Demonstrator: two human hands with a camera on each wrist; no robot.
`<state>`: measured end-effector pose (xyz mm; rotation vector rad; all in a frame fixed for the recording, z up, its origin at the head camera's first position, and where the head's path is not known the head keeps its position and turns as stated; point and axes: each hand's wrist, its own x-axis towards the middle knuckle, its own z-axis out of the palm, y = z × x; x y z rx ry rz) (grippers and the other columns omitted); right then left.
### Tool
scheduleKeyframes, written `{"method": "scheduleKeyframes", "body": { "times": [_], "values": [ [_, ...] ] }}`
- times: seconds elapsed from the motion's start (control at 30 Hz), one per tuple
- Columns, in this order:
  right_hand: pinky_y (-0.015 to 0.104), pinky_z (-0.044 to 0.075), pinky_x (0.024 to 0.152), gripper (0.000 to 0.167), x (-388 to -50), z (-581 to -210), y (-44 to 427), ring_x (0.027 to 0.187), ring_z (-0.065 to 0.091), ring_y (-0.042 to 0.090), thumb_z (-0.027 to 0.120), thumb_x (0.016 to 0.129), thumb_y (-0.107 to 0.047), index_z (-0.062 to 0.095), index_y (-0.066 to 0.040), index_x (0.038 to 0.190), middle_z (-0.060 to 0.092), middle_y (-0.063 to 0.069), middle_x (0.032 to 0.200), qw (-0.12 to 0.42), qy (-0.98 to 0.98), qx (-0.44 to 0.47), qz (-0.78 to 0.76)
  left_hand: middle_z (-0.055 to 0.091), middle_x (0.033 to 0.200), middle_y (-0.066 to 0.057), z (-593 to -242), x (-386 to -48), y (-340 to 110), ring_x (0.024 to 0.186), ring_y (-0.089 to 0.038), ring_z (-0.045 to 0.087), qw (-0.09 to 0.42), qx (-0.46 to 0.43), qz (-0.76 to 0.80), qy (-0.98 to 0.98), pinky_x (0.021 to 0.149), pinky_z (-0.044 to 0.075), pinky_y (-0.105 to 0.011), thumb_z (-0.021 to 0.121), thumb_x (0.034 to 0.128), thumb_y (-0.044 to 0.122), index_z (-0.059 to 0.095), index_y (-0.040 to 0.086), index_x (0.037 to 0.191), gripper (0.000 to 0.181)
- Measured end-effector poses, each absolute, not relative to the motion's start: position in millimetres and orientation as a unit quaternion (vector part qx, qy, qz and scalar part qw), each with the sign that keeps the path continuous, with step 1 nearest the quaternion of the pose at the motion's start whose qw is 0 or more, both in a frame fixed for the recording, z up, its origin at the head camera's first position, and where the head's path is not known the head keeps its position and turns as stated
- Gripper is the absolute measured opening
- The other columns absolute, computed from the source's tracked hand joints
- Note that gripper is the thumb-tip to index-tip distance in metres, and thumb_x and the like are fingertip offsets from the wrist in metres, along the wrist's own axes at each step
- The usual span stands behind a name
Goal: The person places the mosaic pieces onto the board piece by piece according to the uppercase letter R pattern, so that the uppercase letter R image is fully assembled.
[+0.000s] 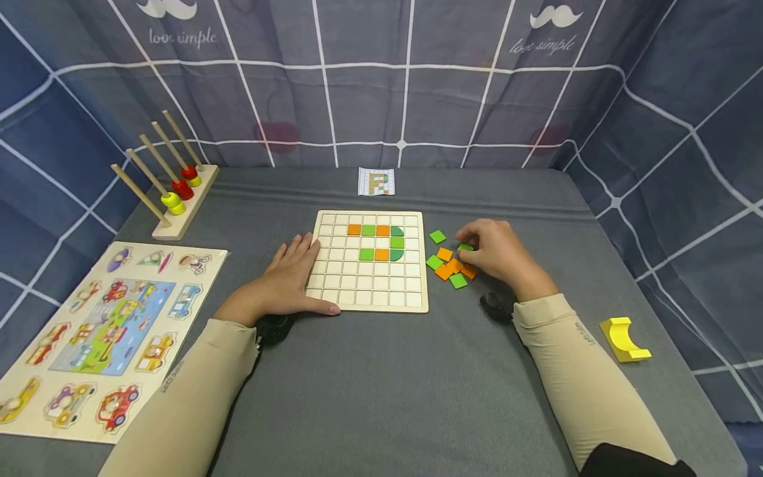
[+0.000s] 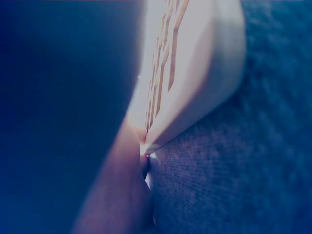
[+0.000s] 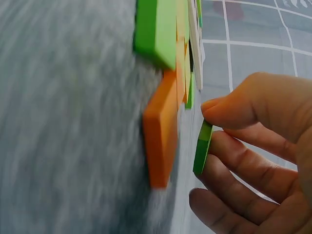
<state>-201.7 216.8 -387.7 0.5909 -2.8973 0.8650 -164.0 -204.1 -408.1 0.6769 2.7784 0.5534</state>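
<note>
Green tile (image 1: 465, 247): pinched between thumb and fingers of the right hand (image 1: 497, 252), at three o'clock from the grid board (image 1: 363, 288).
Loose tiles (image 1: 454, 265): green and orange, gathered near the board's three o'clock edge.
Board squares: eight green and orange tiles in the upper part.
Left hand (image 1: 286, 285): fingers extended at the board's nine o'clock edge, well apart from the right hand; its wrist view is too dark to tell how firmly it presses.
Picture card (image 1: 376, 181): twelve o'clock.
Peg stand (image 1: 189, 211): about ten, with red and yellow rings.
Vehicle puzzle (image 1: 113, 338): about eight.
Yellow block (image 1: 622, 339): about four.
</note>
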Motion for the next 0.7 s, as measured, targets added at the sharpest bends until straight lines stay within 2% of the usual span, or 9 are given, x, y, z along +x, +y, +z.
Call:
{"method": "scheduleKeyframes", "body": {
  "times": [0.23,0.5,0.7],
  "values": [
    [0.047,0.054,0.084,0.025,-206,-384,199,0.094,0.067,0.029,0.078,0.089,-0.002,0.078,0.002,0.114,0.074,0.014,0.105,0.015,-0.933,0.214,0.288,0.0,0.172,-0.026,-406,-165,-204,0.157,-0.042,-0.004,0.118,0.229,0.187,0.948,0.122,-0.002,-0.06,0.081,0.0709,0.08,0.008,-0.005,0.166,0.147],
    [0.046,0.054,0.089,0.023,-211,-384,173,0.099,0.069,0.026,0.081,0.095,-0.008,0.078,-0.001,0.116,0.074,0.011,0.109,0.001,-0.927,0.242,0.285,0.001,0.171,-0.028,-407,-164,-204,0.157,-0.044,-0.003,0.117,0.232,0.191,0.946,0.122,-0.002,-0.061,0.08,0.0722,0.081,0.008,-0.006,0.166,0.146],
    [0.042,0.055,0.089,0.026,-214,-384,153,0.099,0.07,0.024,0.083,0.093,-0.008,0.078,-0.001,0.117,0.075,0.01,0.11,-0.003,-0.919,0.267,0.291,0.001,0.172,-0.026,-406,-164,-204,0.157,-0.042,-0.004,0.116,0.231,0.187,0.948,0.122,-0.003,-0.06,0.082,0.0714,0.078,0.009,-0.005,0.166,0.146]
  ]
}}
